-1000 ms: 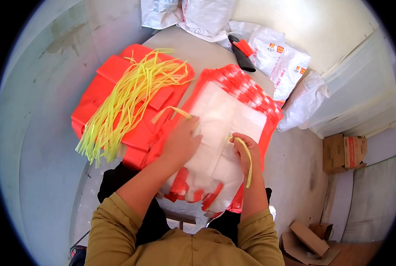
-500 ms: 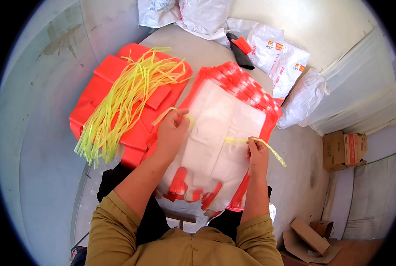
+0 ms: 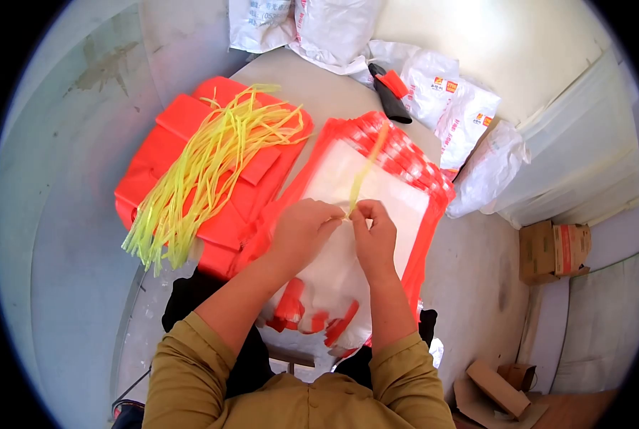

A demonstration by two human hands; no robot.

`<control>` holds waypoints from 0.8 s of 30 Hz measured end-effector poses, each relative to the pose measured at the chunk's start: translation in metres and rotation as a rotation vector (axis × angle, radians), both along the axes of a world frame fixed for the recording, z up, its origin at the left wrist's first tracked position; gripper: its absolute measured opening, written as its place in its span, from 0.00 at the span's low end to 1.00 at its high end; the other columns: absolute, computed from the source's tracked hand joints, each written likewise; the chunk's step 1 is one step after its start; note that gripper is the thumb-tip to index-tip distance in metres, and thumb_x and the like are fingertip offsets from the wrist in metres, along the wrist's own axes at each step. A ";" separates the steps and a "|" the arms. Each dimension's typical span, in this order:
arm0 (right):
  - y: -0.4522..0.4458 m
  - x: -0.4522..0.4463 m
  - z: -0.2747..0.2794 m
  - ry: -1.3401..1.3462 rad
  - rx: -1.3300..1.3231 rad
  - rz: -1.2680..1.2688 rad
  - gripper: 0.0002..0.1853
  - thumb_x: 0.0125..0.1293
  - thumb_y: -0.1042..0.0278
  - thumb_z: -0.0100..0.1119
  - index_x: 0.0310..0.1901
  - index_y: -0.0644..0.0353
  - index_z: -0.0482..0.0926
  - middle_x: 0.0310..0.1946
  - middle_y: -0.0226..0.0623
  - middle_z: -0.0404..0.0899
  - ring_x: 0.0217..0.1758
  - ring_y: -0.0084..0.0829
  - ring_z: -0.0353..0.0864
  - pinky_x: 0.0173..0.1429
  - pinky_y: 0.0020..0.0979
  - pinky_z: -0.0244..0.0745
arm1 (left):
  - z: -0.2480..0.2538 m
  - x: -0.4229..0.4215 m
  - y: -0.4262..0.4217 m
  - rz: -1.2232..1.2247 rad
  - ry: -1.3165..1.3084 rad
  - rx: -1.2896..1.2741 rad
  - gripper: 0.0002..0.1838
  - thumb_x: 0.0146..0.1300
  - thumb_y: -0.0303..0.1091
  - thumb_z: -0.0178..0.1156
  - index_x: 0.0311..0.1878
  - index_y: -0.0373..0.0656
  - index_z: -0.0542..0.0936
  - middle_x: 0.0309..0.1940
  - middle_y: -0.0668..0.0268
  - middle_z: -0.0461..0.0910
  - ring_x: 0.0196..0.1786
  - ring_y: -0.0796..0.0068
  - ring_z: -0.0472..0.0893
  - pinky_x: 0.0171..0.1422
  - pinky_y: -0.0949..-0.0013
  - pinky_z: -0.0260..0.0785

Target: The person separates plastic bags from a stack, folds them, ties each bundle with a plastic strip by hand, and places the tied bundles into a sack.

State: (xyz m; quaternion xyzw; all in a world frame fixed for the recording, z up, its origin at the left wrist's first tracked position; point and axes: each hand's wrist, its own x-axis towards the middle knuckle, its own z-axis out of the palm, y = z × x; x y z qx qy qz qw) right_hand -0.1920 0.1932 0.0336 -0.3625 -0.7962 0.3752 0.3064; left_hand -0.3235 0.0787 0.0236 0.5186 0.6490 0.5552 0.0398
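Note:
A stack of red and white plastic bags (image 3: 394,199) lies in front of me, its white middle uppermost. Over it, my left hand (image 3: 306,230) and my right hand (image 3: 374,232) meet with fingertips nearly touching. Both pinch a yellow plastic strip (image 3: 362,177), whose loose end rises away over the far part of the stack, blurred by motion. How the strip runs between the fingertips is too small to make out. To the left, a bundle of yellow strips (image 3: 204,164) rests on a pile of folded red plastic bags (image 3: 166,154).
White printed sacks (image 3: 434,79) line the far edge of the pale table (image 3: 284,75). A black object with a red piece (image 3: 391,93) lies beside them. Cardboard boxes (image 3: 541,252) stand on the right, with an opened carton (image 3: 494,390) on the floor below.
My hands have come together over the middle of the stack, the right one moving left. The yellow strip's free end has swung from the right side to point away from me.

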 end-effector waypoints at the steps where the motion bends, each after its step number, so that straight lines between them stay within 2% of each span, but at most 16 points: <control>1: -0.001 -0.001 -0.002 -0.037 0.079 0.038 0.08 0.71 0.68 0.64 0.47 0.60 0.84 0.43 0.39 0.87 0.48 0.38 0.86 0.54 0.37 0.79 | 0.001 -0.001 0.001 0.000 0.018 0.033 0.07 0.64 0.24 0.70 0.45 0.40 0.86 0.36 0.61 0.86 0.37 0.60 0.84 0.42 0.63 0.76; 2: -0.004 0.000 -0.003 -0.016 0.130 0.050 0.08 0.68 0.71 0.66 0.47 0.60 0.84 0.42 0.41 0.86 0.48 0.43 0.85 0.54 0.40 0.78 | 0.002 -0.001 0.002 -0.001 0.034 0.064 0.07 0.64 0.24 0.70 0.45 0.40 0.86 0.36 0.61 0.86 0.37 0.59 0.84 0.42 0.62 0.76; 5: -0.006 0.001 -0.004 0.007 0.235 0.142 0.08 0.66 0.74 0.68 0.46 0.60 0.85 0.42 0.41 0.86 0.49 0.45 0.84 0.55 0.41 0.78 | 0.008 0.004 0.003 0.015 0.017 0.143 0.08 0.64 0.24 0.69 0.45 0.40 0.86 0.39 0.61 0.86 0.38 0.56 0.84 0.41 0.58 0.76; 8: -0.008 0.005 0.002 0.004 0.186 0.174 0.07 0.65 0.75 0.69 0.44 0.60 0.85 0.42 0.42 0.85 0.49 0.46 0.83 0.56 0.42 0.77 | 0.004 0.005 0.005 0.023 0.028 0.184 0.06 0.65 0.24 0.67 0.45 0.40 0.84 0.42 0.61 0.86 0.39 0.53 0.85 0.41 0.55 0.76; 9: -0.008 0.006 0.000 0.008 0.191 0.181 0.06 0.66 0.75 0.68 0.44 0.62 0.84 0.42 0.41 0.84 0.48 0.42 0.83 0.56 0.38 0.77 | 0.003 0.005 0.006 0.022 0.042 0.192 0.05 0.66 0.25 0.66 0.44 0.40 0.83 0.43 0.60 0.86 0.39 0.53 0.85 0.41 0.54 0.76; 11: -0.006 0.009 -0.003 0.017 0.202 0.195 0.05 0.69 0.75 0.68 0.43 0.65 0.81 0.41 0.39 0.82 0.47 0.33 0.82 0.56 0.31 0.76 | 0.004 0.005 0.003 0.022 0.051 -0.069 0.04 0.67 0.26 0.65 0.43 0.41 0.81 0.43 0.60 0.85 0.39 0.51 0.84 0.41 0.53 0.75; 12: -0.007 0.010 -0.003 0.015 0.173 0.186 0.06 0.68 0.76 0.68 0.43 0.64 0.81 0.41 0.39 0.81 0.47 0.34 0.82 0.55 0.31 0.76 | 0.004 0.005 0.001 0.022 0.056 -0.199 0.04 0.68 0.27 0.64 0.43 0.41 0.81 0.42 0.59 0.84 0.39 0.51 0.84 0.41 0.53 0.75; 14: -0.009 0.011 -0.002 0.012 0.116 0.170 0.08 0.66 0.78 0.68 0.45 0.64 0.81 0.41 0.39 0.81 0.47 0.36 0.81 0.55 0.32 0.77 | 0.003 0.005 0.001 0.031 0.079 -0.171 0.04 0.68 0.28 0.64 0.43 0.42 0.80 0.40 0.59 0.83 0.40 0.50 0.83 0.41 0.53 0.75; 17: -0.008 0.010 0.000 0.011 0.417 0.225 0.13 0.62 0.84 0.67 0.48 0.64 0.82 0.43 0.40 0.81 0.48 0.40 0.81 0.54 0.35 0.78 | 0.001 0.005 0.003 0.030 0.105 -0.120 0.04 0.68 0.29 0.64 0.43 0.42 0.81 0.39 0.59 0.82 0.41 0.51 0.83 0.42 0.54 0.75; 20: -0.010 0.006 0.007 -0.023 0.583 0.208 0.14 0.59 0.89 0.64 0.46 0.65 0.83 0.44 0.42 0.80 0.48 0.42 0.81 0.53 0.36 0.79 | 0.003 0.003 0.002 0.009 0.198 -0.063 0.05 0.67 0.28 0.65 0.44 0.42 0.82 0.39 0.59 0.82 0.43 0.53 0.83 0.44 0.55 0.76; 24: -0.007 0.005 0.002 0.032 0.578 0.172 0.15 0.57 0.87 0.62 0.45 0.61 0.86 0.44 0.41 0.82 0.49 0.45 0.80 0.55 0.40 0.78 | -0.005 0.004 0.005 0.028 0.251 0.029 0.07 0.65 0.27 0.66 0.46 0.41 0.83 0.40 0.59 0.83 0.44 0.54 0.83 0.46 0.56 0.77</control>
